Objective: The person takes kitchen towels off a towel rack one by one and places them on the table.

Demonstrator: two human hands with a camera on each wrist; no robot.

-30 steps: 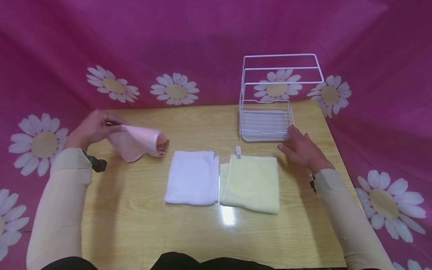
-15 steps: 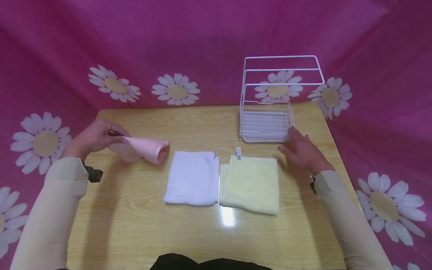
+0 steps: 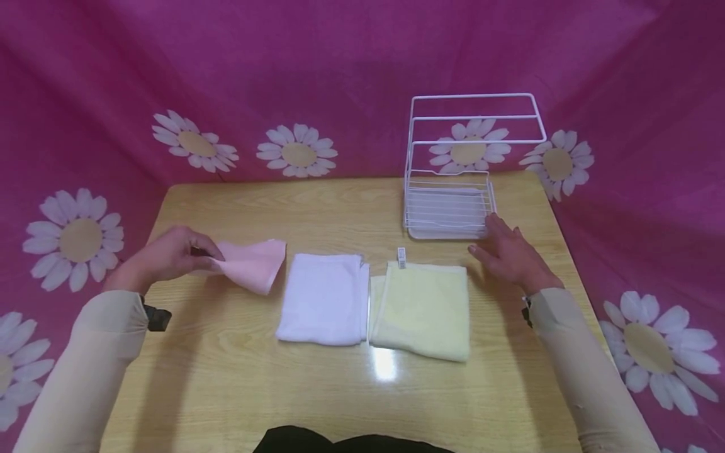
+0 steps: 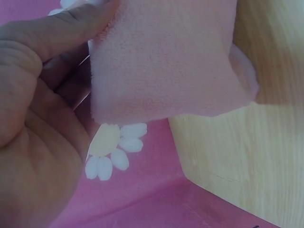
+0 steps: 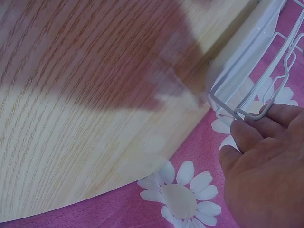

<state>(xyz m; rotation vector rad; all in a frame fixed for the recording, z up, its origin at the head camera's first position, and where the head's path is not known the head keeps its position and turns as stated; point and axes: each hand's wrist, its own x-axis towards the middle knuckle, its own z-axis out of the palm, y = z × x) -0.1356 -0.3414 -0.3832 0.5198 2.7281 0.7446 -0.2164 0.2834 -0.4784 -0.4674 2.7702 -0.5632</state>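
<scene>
At the left of the table, my left hand (image 3: 172, 253) pinches a soft pink towel (image 3: 255, 267) by its near-left edge between thumb and fingers. In the left wrist view the fuzzy towel hangs from the thumb, and the fingertips behind it are hidden. My right hand (image 3: 514, 259) touches the front right corner of a white wire rack (image 3: 447, 234) with fingers fairly straight. The right wrist view has those fingertips against the rack's wire. Between the hands lie a folded lavender towel (image 3: 323, 299) and, beside it, a folded yellow towel (image 3: 427, 308) with a tag.
The wooden table (image 3: 317, 396) has its far edge against a magenta flowered cloth backdrop (image 3: 340, 69). The rack stands at the back right, its tall open frame rising above a low wire basket over a tray.
My left hand has come down and nearer, lowering the pink towel toward the table. The towel's rolled right end has opened out flatter. My right hand stays at the rack.
</scene>
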